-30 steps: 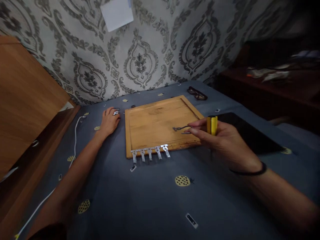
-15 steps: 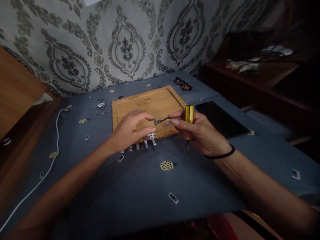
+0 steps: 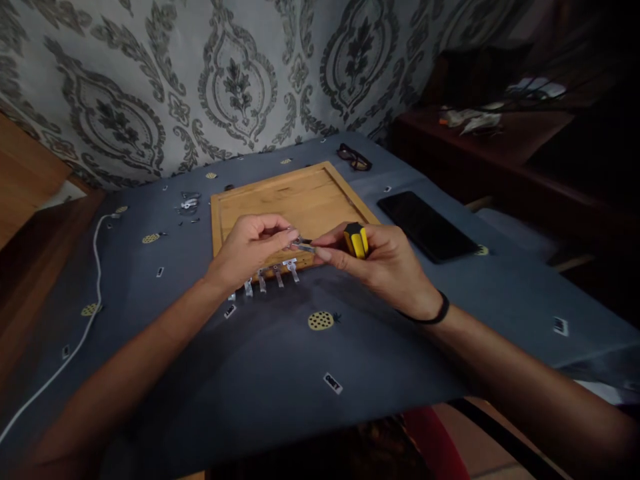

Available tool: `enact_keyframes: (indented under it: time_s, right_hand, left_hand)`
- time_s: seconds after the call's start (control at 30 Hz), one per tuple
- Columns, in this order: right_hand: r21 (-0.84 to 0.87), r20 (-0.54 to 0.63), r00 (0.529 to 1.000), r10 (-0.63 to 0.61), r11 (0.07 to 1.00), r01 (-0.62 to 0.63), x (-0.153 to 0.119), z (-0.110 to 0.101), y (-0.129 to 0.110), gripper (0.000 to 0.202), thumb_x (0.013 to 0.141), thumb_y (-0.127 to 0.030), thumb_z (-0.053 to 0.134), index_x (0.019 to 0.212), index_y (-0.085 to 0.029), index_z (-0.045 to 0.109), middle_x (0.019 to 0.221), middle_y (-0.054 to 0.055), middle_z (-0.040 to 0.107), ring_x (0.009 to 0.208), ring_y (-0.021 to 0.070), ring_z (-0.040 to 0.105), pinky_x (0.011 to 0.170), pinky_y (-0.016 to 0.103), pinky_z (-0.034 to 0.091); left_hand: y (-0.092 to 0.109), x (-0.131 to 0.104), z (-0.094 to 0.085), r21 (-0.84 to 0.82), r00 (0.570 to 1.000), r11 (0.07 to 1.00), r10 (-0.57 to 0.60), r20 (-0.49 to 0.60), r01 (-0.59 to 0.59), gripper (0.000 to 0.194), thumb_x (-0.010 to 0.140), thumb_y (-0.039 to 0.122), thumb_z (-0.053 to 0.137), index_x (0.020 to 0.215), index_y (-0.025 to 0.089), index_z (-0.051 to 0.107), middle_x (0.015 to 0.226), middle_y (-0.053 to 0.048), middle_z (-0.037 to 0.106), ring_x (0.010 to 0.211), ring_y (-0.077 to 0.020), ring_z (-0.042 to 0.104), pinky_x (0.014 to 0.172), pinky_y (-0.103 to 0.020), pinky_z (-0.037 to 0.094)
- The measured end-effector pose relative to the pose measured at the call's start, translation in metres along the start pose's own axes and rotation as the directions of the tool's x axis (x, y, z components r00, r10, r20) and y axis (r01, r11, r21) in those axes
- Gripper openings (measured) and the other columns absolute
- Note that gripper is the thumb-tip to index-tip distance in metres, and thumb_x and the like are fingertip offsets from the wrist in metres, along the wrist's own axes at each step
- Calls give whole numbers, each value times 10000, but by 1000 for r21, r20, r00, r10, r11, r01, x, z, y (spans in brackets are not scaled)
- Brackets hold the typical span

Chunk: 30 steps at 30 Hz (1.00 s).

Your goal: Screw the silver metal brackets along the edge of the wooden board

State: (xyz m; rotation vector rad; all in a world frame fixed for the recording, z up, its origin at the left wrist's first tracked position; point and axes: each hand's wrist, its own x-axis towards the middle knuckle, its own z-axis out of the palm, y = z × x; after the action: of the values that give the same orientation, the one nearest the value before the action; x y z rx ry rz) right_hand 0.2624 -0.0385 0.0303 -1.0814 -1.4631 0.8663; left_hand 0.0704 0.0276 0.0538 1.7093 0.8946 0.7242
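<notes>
Above the front part of a wooden board (image 3: 273,203), both of my hands meet at a small metal hook (image 3: 304,247). My left hand (image 3: 250,250) pinches one end between thumb and fingertips. With thumb and forefinger, my right hand (image 3: 385,263) grips the other end. A screwdriver with a yellow and black handle (image 3: 357,240) is also tucked in my right hand, its shaft hidden by the fingers. Several similar metal hooks (image 3: 279,275) stick out in a row along the board's front edge, just below my hands.
Loose small metal pieces (image 3: 189,203) lie left of the board. To the right rests a black tablet or large phone (image 3: 427,227), with glasses (image 3: 354,157) behind. A white cable (image 3: 97,267) runs down the left side of the blue tablecloth (image 3: 250,400).
My left hand, apart and spread before, has closed on the free end of the metal hook. My right hand still holds the hook and the screwdriver, whose handle now tilts. The view has shifted slightly.
</notes>
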Motion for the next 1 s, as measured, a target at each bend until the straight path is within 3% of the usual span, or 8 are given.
enact_keyframes:
  time_s: [0.17,0.3,0.4,0.47,0.7,1.0]
  right_hand:
    - [-218,143,989,22,976,10,-10,-8,7,350,826,-508,727,778,-162,721,649,-8,641,584,97,527,535,231,396]
    - [-209,204,969,136,973,-93,-15,-8,13,402,816,-572,703,760,-174,724,669,3,675,588,112,553,535,240,415]
    - [-133,233,944,236,969,-209,-12,-6,15,432,780,-608,709,739,-179,731,675,15,705,605,126,588,565,248,451]
    - [-93,221,934,281,959,-266,-10,-6,15,430,755,-606,726,726,-177,739,693,24,725,615,128,602,591,253,466]
    - [6,191,905,380,921,-389,-5,-6,17,326,752,-501,740,723,-175,736,661,13,698,601,123,585,601,265,453]
    - [65,275,860,431,884,-464,-1,-3,26,354,713,-503,775,653,-171,667,576,-42,555,617,104,516,631,264,411]
  left_hand:
    - [-6,4,3,87,995,996,-10,104,1,192,822,331,653,746,155,641,656,26,616,573,-87,537,534,-206,417]
    - [-8,-1,8,262,994,962,52,96,-75,146,879,295,610,898,158,659,790,-5,670,712,-136,616,628,-249,473]
    - [-5,-12,10,582,974,789,226,21,-196,153,917,269,617,1023,166,654,984,-46,692,983,-215,616,843,-355,495]
    - [-4,-22,12,716,951,652,305,54,-249,156,925,276,639,1033,165,652,1008,-52,676,1027,-240,584,918,-414,469]
    - [-12,-34,24,845,943,464,307,129,-267,451,849,441,751,1144,122,635,1187,-119,619,1177,-311,510,1030,-479,432]
    - [-17,-23,31,868,958,432,245,147,-244,435,864,511,712,1015,107,658,1157,-130,615,1217,-321,492,1076,-488,425]
